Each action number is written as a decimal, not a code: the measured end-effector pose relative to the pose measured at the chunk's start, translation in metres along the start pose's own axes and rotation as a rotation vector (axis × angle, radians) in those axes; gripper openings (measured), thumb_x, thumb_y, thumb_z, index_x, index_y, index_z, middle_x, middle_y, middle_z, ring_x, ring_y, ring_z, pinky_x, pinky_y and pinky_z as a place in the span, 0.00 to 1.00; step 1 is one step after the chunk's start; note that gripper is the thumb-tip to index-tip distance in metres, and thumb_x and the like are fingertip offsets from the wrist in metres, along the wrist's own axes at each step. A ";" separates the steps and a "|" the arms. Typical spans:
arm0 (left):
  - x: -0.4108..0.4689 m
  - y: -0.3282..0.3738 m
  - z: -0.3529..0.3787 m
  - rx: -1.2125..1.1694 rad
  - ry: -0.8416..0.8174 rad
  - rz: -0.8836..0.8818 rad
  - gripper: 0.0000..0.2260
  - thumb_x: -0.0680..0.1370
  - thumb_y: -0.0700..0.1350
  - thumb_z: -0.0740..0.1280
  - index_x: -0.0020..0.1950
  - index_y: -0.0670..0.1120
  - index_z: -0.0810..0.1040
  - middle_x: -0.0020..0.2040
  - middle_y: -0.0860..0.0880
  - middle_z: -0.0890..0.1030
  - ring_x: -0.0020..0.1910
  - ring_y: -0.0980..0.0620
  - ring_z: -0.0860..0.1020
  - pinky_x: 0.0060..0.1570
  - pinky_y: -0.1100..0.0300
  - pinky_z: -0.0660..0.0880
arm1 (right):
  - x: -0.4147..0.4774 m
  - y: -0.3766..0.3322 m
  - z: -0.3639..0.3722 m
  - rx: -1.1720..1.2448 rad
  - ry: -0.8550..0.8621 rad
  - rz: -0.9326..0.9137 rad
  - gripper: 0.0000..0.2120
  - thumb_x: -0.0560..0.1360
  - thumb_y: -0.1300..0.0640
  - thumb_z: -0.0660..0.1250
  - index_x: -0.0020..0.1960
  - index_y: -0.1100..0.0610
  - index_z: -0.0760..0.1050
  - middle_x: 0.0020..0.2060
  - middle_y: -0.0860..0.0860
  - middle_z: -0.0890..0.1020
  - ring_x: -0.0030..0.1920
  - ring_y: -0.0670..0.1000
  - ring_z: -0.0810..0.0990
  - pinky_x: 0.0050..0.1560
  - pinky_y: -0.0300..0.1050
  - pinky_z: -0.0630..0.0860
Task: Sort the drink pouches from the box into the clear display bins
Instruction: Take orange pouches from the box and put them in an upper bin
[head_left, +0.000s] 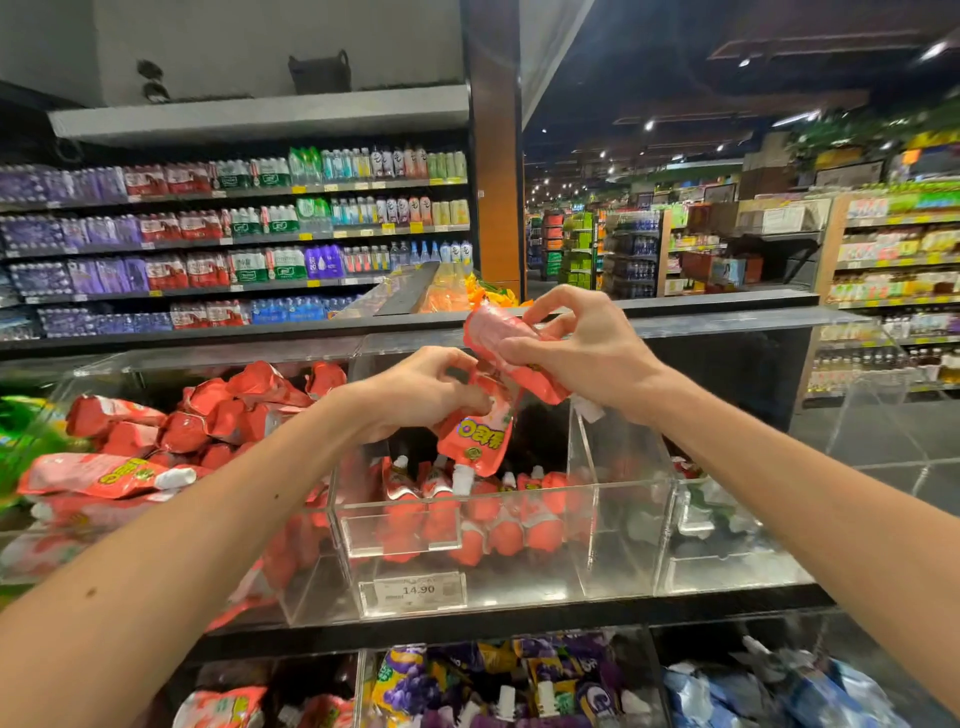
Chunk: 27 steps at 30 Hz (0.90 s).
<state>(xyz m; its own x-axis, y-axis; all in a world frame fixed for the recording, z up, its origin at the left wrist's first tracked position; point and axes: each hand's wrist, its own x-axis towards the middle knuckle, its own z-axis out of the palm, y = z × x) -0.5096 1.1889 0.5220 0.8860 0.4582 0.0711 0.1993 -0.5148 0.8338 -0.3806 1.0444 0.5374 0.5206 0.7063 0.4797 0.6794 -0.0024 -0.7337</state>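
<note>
Head view: a spout-down pink pouch (478, 439) is being pinched by the left hand (415, 395), a second pouch (488, 338) by the right hand (587, 353).

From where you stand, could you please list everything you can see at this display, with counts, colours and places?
upper pouch: one, pink-red, held above the middle bin
hanging pouch: one, pink-red, spout down, over the middle bin
middle bin: one, clear, centre shelf, pink-red pouches standing inside
left bin pouches: many, red, heaped left
price tag: one, white, at the middle bin's front, reads 14.90
grape pouches: several, purple, lower shelf centre
blue pouches: several, blue, lower shelf right
bottled drinks: many, mixed colours, back shelves
left hand: one, pinching the hanging pouch
right hand: one, gripping the upper pouch
</note>
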 end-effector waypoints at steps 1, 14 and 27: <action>0.001 -0.002 -0.001 -0.010 0.002 -0.016 0.11 0.76 0.36 0.69 0.58 0.45 0.76 0.42 0.46 0.83 0.37 0.51 0.81 0.34 0.57 0.76 | 0.002 -0.003 -0.001 -0.015 -0.028 0.015 0.21 0.68 0.50 0.78 0.57 0.51 0.75 0.45 0.51 0.81 0.42 0.52 0.83 0.43 0.53 0.83; 0.010 -0.027 -0.026 0.184 0.151 -0.016 0.20 0.70 0.36 0.74 0.56 0.50 0.72 0.46 0.45 0.83 0.41 0.49 0.82 0.35 0.56 0.79 | 0.042 -0.003 0.006 -0.631 -0.227 -0.150 0.19 0.71 0.47 0.73 0.56 0.51 0.70 0.44 0.50 0.78 0.41 0.52 0.76 0.40 0.49 0.76; 0.036 -0.042 -0.004 0.407 0.202 0.153 0.20 0.66 0.39 0.76 0.52 0.52 0.72 0.38 0.53 0.82 0.34 0.57 0.77 0.36 0.64 0.72 | 0.036 0.029 0.063 -1.333 -0.431 -0.197 0.10 0.71 0.50 0.70 0.40 0.52 0.70 0.40 0.49 0.79 0.42 0.53 0.80 0.45 0.45 0.77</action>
<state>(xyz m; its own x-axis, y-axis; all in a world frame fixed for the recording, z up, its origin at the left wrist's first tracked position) -0.4878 1.2302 0.4922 0.8267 0.4663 0.3148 0.2570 -0.8107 0.5260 -0.3746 1.1145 0.5028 0.3297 0.9305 0.1594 0.8196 -0.3659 0.4409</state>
